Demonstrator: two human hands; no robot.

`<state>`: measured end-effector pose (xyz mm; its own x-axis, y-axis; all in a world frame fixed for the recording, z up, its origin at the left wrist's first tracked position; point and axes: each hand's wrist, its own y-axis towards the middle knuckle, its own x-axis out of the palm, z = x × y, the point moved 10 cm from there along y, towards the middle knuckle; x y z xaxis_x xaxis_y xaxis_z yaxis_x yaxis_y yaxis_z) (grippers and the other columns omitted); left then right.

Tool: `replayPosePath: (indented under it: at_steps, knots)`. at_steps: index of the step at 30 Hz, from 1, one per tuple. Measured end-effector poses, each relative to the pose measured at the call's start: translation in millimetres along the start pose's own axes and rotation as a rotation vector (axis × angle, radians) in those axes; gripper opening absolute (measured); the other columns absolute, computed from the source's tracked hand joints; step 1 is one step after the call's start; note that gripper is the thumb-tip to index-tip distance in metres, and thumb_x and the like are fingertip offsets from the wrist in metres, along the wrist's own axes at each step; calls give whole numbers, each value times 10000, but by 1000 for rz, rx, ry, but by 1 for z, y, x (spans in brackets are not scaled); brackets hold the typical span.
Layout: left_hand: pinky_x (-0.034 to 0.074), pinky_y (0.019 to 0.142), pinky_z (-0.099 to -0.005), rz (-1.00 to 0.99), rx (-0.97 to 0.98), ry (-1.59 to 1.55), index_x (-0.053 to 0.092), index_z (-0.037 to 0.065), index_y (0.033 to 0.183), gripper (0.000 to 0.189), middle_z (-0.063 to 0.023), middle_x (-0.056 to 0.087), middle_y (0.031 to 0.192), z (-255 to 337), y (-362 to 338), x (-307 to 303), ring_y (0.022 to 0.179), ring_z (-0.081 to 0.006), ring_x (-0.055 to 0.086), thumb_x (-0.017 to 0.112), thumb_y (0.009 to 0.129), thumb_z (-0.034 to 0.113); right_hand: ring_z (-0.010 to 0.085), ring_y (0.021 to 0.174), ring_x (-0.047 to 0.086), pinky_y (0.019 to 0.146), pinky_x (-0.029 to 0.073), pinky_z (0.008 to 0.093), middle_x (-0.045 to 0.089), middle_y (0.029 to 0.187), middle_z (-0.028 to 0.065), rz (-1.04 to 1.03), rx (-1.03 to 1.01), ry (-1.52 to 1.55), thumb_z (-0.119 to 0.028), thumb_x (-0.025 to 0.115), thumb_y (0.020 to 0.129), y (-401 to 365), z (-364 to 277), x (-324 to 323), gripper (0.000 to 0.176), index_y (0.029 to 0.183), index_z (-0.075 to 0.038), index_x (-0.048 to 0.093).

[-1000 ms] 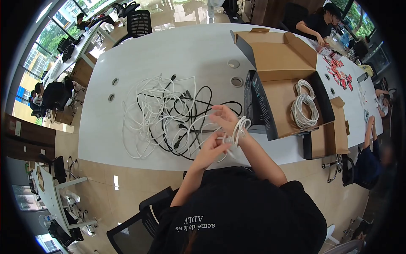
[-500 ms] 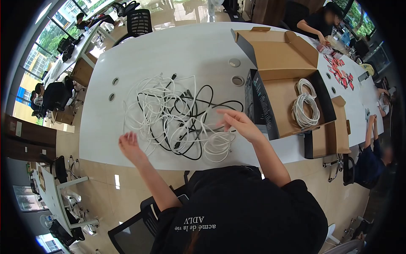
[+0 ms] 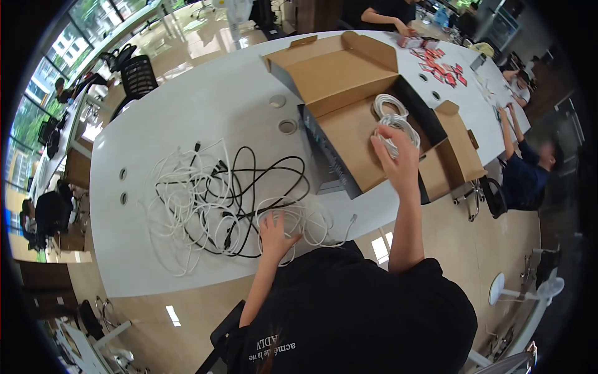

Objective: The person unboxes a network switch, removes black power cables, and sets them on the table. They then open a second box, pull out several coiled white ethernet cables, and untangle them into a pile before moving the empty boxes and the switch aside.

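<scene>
A tangle of white cables point(image 3: 180, 212) and black cables point(image 3: 299, 165) lies on the white table point(image 3: 137, 265). My left hand point(image 3: 274, 237) rests on loosely looped white cable point(image 3: 311, 218) at the tangle's right end, near the front edge, fingers spread. To the right, an open cardboard box point(image 3: 342, 131) holds a coil of white cable point(image 3: 389, 106). My right hand point(image 3: 402, 159) reaches over its front wall, thumb and fingers closed around the lower part of the coil. The fingers partly hide their contact with the cable.
Another open cardboard box point(image 3: 439, 168) stands at the right edge. Red packets point(image 3: 439, 67) lie at the far right, near other people's hands. Round cable holes point(image 3: 287, 126) are set in the tabletop. A black chair point(image 3: 138, 78) stands beyond the table.
My view has turned right. My right hand has moved from above the tangle to the coil in the box. My left hand has moved right onto the looped white cable.
</scene>
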<state>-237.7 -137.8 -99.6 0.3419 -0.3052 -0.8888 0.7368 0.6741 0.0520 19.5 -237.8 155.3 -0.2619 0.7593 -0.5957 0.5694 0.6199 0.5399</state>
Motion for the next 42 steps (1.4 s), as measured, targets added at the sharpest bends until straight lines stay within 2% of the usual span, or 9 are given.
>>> replayPosePath:
  at_steps: [9, 18, 20, 28, 32, 35, 38, 40, 42]
  knots:
    - [458, 696, -395, -412, -19, 126, 602, 70, 827, 451, -118, 538, 934, -1, 22, 21, 875, -292, 531, 737, 576, 419, 244, 852, 565, 773, 363, 406, 620, 800, 76, -295, 229, -625, -212, 667, 660, -17, 103, 21, 249, 853, -71, 602]
    - [356, 555, -299, 571, -260, -298, 471, 2, 647, 300, -56, 466, 633, -75, -13, -186, 577, -169, 432, 685, 731, 195, 17, 717, 462, 633, 373, 166, 539, 769, -29, 301, 413, 723, -79, 520, 874, -38, 118, -17, 93, 925, -10, 554]
    - [392, 692, -309, 684, -569, -431, 530, -5, 775, 283, -85, 523, 761, -124, -40, -211, 724, -196, 487, 664, 772, 244, 26, 695, 471, 642, 405, 189, 516, 766, -33, 385, 335, 962, -99, 525, 878, -38, 109, -20, 93, 957, -49, 527]
    - [212, 1037, -360, 58, -310, -215, 320, 15, 1328, 640, -184, 325, 1365, -43, -9, -173, 1283, -287, 283, 593, 826, 302, 106, 733, 560, 665, 473, 236, 581, 855, 70, 79, 256, 1527, -97, 542, 843, -31, 36, 27, 158, 970, -4, 525]
    - [294, 1003, -383, -17, 35, -1337, 322, -6, 1318, 621, -195, 301, 1372, 51, 17, -146, 1272, -264, 310, 571, 842, 304, 161, 799, 581, 708, 479, 265, 591, 933, 112, -201, 481, 1822, -126, 546, 835, -64, 2, 101, 300, 1103, 3, 503]
    - [381, 921, -347, 69, 69, -1620, 409, -39, 1224, 446, -130, 501, 1072, 63, 27, -125, 999, -195, 490, 512, 888, 235, 197, 924, 560, 804, 449, 282, 563, 1040, 132, -519, 720, 1842, -146, 547, 841, -98, -37, 147, 378, 1175, 10, 466]
    - [437, 797, -299, 112, -152, -1686, 477, -33, 1118, 302, -33, 495, 760, 55, 26, -113, 709, -110, 477, 473, 913, 187, 207, 1046, 506, 888, 402, 304, 514, 1139, 141, -413, 34, 996, -182, 527, 860, -79, -52, 120, 405, 1197, 28, 451]
    - [447, 703, -272, 172, -305, -1679, 510, -16, 1043, 222, 19, 402, 618, 50, 20, -112, 572, -68, 383, 458, 920, 162, 210, 1126, 460, 974, 330, 321, 465, 1230, 132, -489, 616, 1683, -203, 471, 889, -82, -40, 137, 456, 1279, 12, 375]
    - [404, 610, -255, 179, -315, -1764, 513, -3, 998, 195, 35, 399, 613, 49, 18, -105, 543, -50, 348, 474, 915, 169, 186, 1079, 497, 909, 402, 319, 495, 1185, 136, -552, 594, 1717, -219, 446, 898, -73, -52, 125, 493, 1320, 1, 315]
